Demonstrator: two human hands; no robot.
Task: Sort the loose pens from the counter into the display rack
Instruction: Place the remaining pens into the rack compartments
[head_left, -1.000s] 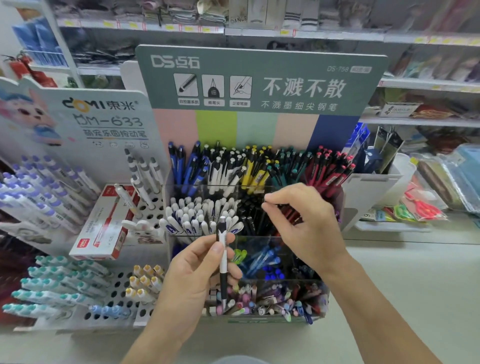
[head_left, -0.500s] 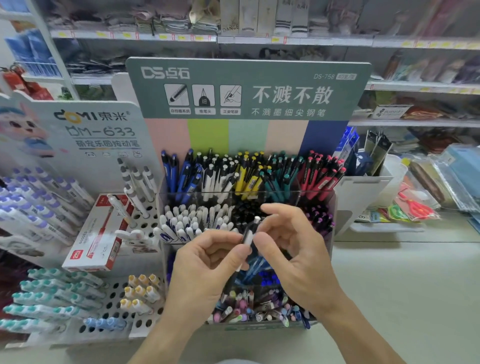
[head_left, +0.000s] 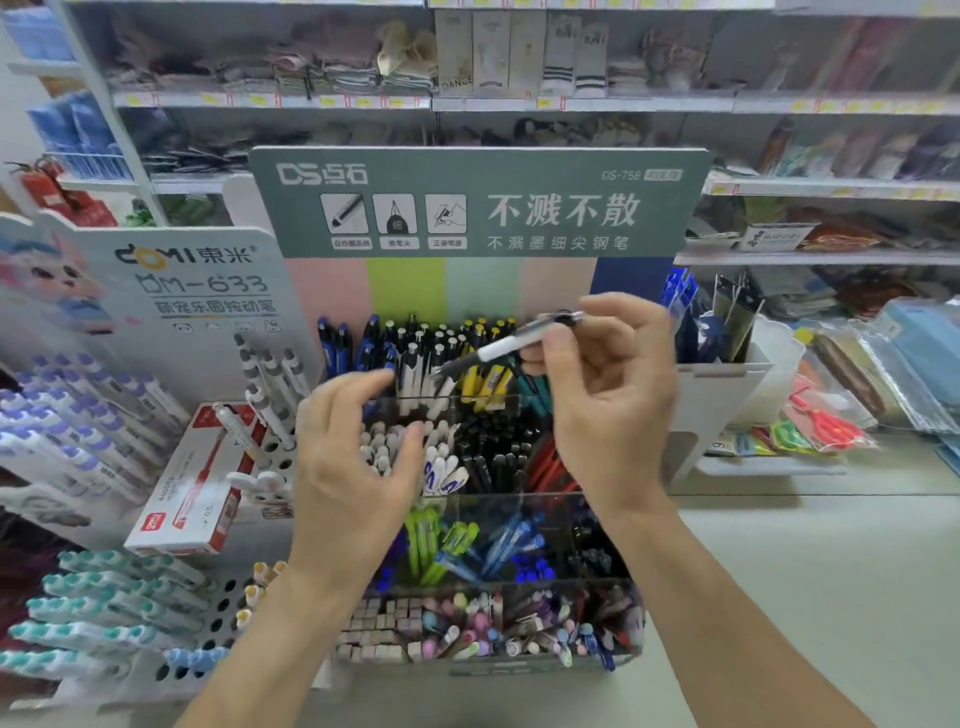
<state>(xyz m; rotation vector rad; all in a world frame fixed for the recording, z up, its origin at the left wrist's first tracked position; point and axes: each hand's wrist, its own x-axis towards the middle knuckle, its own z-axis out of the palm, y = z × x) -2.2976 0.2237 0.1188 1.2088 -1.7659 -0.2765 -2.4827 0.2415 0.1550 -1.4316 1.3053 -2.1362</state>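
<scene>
A tiered clear display rack (head_left: 488, 667) stands in front of me, with rows of pens sorted by colour under a green header card. My right hand (head_left: 610, 387) pinches a black-and-white pen (head_left: 506, 346) between thumb and fingertips. The pen lies tilted, tip down-left, above the top row of white and yellow pens. My left hand (head_left: 358, 467) hovers with relaxed fingers over the white pens in the middle tier and holds nothing.
A white peg rack (head_left: 171, 670) with teal and purple pens stands at the left, with a red-and-white pen box (head_left: 195, 488) on it. A white bin (head_left: 719, 402) and packaged goods sit at the right. Bare counter (head_left: 810, 587) lies at the lower right. Store shelves rise behind.
The pen has passed from my left hand to my right hand, which has lifted it up and right toward the top row. My left hand has let go and opened.
</scene>
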